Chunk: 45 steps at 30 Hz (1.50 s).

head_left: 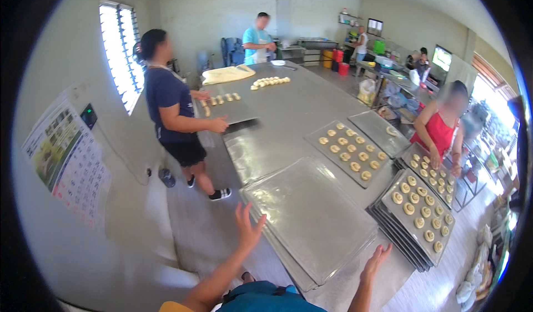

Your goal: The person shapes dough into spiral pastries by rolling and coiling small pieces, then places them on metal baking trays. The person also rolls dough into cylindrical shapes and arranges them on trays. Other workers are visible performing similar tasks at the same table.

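My left hand (250, 227) is beside the left edge of a stack of bare metal baking trays (308, 217), its fingers spread. Whether it touches the rim I cannot tell. Past the trays' right corner, my right hand (376, 261) is raised with fingers apart and nothing in it. To its upper right rises a tall stack of trays, the top one (411, 216) bearing rows of coiled dough pieces (429, 236). Farther up the table lies another tray (330, 150) of shaped dough.
A co-worker (171, 106) at left holds a tray (229, 112) with dough strips. Another in red (441, 126) handles dough at a tray on the right. Beyond are a dough sheet (228, 74), small dough pieces (270, 82) and a person in light blue (257, 40). The steel table (277, 126) spans the middle.
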Each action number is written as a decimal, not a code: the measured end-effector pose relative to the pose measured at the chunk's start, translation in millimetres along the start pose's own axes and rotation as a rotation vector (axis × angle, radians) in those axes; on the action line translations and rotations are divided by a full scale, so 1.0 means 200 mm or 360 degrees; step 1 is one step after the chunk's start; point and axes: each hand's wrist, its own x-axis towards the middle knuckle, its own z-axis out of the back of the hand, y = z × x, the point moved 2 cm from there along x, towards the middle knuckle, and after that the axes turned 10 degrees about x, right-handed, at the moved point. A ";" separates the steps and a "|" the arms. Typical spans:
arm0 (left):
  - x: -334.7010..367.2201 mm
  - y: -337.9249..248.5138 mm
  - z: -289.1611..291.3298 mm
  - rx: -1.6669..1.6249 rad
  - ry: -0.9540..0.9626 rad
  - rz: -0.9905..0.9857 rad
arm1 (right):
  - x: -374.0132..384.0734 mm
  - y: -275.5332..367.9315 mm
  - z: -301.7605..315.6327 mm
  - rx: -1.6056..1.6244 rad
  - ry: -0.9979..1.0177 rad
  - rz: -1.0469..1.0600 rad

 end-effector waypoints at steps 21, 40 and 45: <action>1.02 0.22 -0.57 0.0704 0.1424 0.0100 | -0.53 0.12 -0.20 0.0725 0.0359 -0.1605; 1.10 0.19 -0.60 0.0765 0.1522 0.0188 | -0.45 0.07 -0.35 0.0402 0.0589 -0.1512; 1.19 0.23 -0.63 0.0787 0.1571 0.0156 | -0.46 0.08 -0.44 0.0360 0.0556 -0.1557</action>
